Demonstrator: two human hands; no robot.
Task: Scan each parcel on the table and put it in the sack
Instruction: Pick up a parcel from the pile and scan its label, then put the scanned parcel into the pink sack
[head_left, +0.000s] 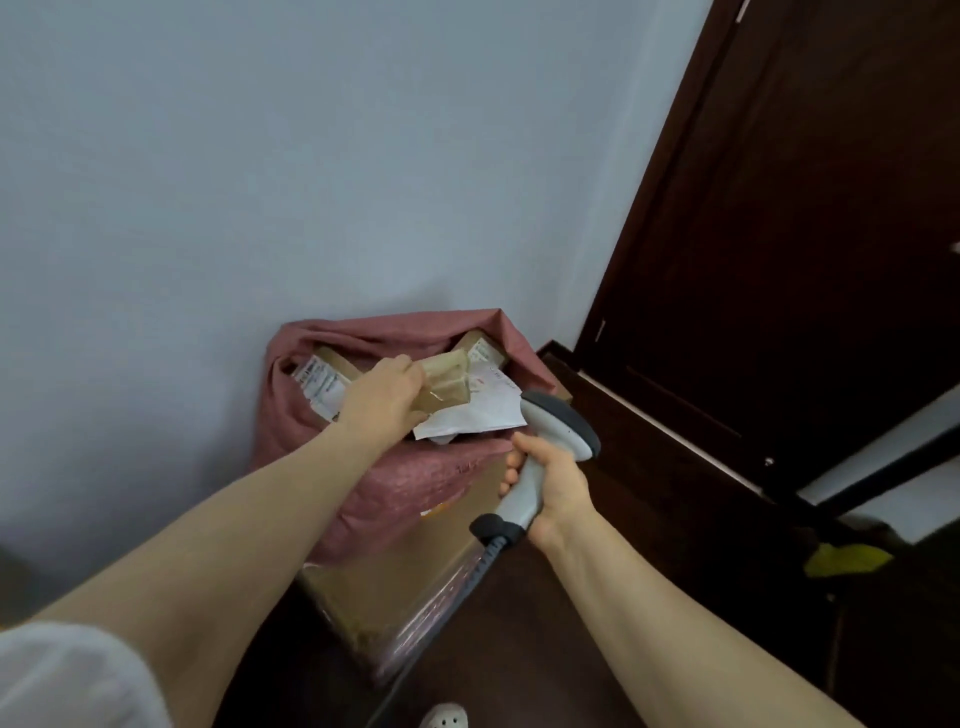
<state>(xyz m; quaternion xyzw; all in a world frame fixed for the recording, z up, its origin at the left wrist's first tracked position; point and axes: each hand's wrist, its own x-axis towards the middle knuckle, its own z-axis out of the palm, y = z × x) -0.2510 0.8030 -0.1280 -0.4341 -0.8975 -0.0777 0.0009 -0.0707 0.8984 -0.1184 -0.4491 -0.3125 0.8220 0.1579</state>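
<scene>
Parcel (447, 382), centre of frame, gripped by left hand (382, 397) just over open mouth of pink sack (395, 488), above white envelope (483, 410) inside. Seemingly the drop-in step; next, loosening fingers, then fetching another. Right hand (550, 486) clenched round scanner (540, 462), lower right of centre. Parcel's label hidden; sack's lower part blocked by cardboard box (395, 587); table not clearly in frame.

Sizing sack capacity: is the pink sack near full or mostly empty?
Near full: parcels are heaped up to the open rim of the sack, where the left hand holds a taped parcel.
</scene>
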